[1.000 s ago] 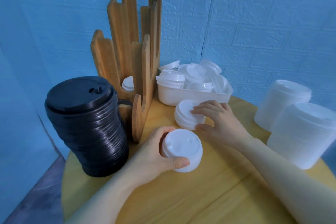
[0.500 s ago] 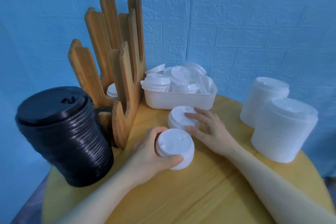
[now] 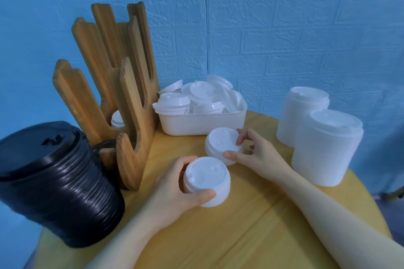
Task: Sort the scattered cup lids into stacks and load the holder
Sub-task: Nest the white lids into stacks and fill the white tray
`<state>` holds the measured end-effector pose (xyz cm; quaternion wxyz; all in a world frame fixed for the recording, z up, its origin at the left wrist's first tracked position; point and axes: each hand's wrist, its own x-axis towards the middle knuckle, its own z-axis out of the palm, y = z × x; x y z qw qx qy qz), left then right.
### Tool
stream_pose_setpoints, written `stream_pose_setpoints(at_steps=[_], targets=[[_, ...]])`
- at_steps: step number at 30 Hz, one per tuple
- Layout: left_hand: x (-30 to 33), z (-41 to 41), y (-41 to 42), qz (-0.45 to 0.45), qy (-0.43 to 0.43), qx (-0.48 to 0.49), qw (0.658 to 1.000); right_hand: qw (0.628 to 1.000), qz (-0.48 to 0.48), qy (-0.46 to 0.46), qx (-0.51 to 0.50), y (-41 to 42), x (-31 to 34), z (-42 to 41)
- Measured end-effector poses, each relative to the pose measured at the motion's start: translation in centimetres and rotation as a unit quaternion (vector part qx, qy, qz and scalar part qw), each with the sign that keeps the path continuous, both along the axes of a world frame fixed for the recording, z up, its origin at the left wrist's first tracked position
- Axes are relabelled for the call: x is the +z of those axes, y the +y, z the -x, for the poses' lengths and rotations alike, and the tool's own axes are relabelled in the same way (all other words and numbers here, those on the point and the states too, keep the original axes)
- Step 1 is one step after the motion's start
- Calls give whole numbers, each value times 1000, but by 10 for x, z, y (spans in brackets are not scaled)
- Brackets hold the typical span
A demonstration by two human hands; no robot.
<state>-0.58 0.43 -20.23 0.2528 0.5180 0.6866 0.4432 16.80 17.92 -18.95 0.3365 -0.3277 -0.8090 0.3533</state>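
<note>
Plainly, each hand — left (image 3: 175, 190), right (image 3: 255, 153) — grips an unmarked white lid stack.

Two short stacks of small white plastic dome lids are sitting mid-counter: the nearer stack (image 3: 207, 181) is being wrapped by the left hand (image 3: 175, 190), and the farther stack (image 3: 220, 144) is being pinched at its rim by the right hand (image 3: 255, 155). Behind them, a white rectangular plastic tub (image 3: 203, 122) is overflowing with loose white lids lying every which way. The tall slotted wooden lid holder (image 3: 122, 98) is standing upright on the left, with one white lid (image 3: 117, 118) sitting low inside it.
</note>
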Motion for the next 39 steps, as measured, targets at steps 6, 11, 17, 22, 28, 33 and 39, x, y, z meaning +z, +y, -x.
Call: stream_pose_setpoints(at_steps=[6, 11, 17, 22, 28, 33, 39], targets=[[2, -1, -2, -2, 6, 1, 1000, 999, -5, -6, 32, -3, 6, -6], [1, 2, -1, -18, 3, 36, 999, 995, -52, 19, -83, -5, 13, -10], [1, 2, -2, -1, 12, 9, 1000, 1000, -3, 17, 10, -6, 12, -9], [1, 2, -2, -4, 12, 4, 1000, 992, -82, -62, 69, -1, 2, -5], [2, 1, -2, -4, 7, 8, 1000, 973, -228, -30, -5, -1, 5, -3], [2, 2, -1, 5, 6, 5, 1000, 979, -202, 1, 14, -4, 9, -3], [5, 1, -4, 24, 28, -20, 999, 993, -37, -48, 98, -1, 6, -10]])
